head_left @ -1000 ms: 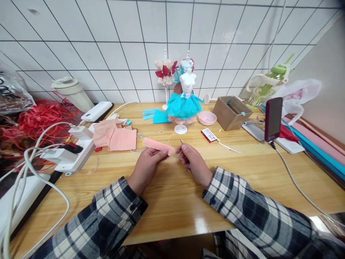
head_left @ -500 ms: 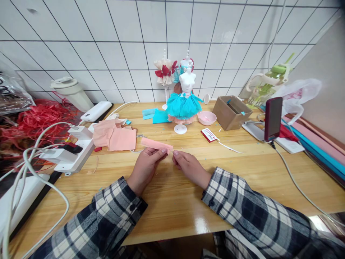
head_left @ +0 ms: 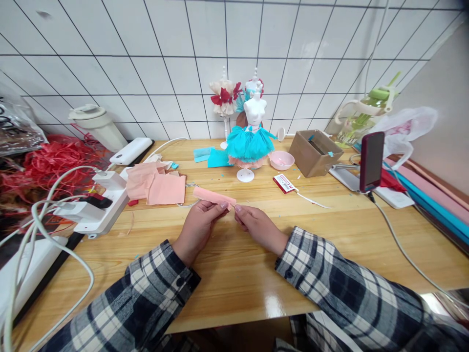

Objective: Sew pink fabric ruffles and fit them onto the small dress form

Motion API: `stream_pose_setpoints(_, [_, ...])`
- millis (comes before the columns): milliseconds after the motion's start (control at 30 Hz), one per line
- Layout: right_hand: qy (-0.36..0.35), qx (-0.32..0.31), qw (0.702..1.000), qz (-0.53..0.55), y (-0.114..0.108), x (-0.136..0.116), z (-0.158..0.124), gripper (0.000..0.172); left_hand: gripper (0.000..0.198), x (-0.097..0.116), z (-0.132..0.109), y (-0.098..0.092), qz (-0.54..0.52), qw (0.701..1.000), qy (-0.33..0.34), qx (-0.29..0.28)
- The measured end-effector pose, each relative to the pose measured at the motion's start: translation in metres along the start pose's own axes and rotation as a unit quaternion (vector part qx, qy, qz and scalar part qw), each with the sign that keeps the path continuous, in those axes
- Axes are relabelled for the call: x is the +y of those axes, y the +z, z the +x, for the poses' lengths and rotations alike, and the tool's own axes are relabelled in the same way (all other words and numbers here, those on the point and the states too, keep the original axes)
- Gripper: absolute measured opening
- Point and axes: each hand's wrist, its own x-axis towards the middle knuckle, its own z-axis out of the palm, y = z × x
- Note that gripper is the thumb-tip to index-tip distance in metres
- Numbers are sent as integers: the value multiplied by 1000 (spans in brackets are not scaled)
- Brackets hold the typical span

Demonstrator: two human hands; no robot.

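Note:
A folded strip of pink crepe paper (head_left: 210, 195) slants above the table, its free end pointing up and left. My left hand (head_left: 200, 220) grips its right part, thumb on top and fingers beneath. Close by, my right hand (head_left: 256, 225) pinches thumb against forefinger at the strip's right end. Something thin shows at those fingertips, too small to name. Left of my hands lie sheets of pink crepe paper (head_left: 166, 189). Beyond them stands a white dress form (head_left: 254, 111) in a turquoise ruffled skirt (head_left: 250, 145) with pink ruffles below.
At the back are a pink bowl (head_left: 281, 160), a cardboard box (head_left: 317, 152) and turquoise paper pieces (head_left: 218, 159). A red and white card (head_left: 284, 183) lies to the right, near an upright phone (head_left: 371, 161). A power strip (head_left: 106, 210) with cables occupies the left.
The pink strip has shifted very slightly to the right. Both hands keep nearly the same place and grip.

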Motion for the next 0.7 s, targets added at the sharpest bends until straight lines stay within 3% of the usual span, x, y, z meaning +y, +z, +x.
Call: stream_pose_setpoints(700, [-11, -14, 1000, 10, -1, 3, 1, 46, 19, 0, 1, -1, -34, 999, -10, 0])
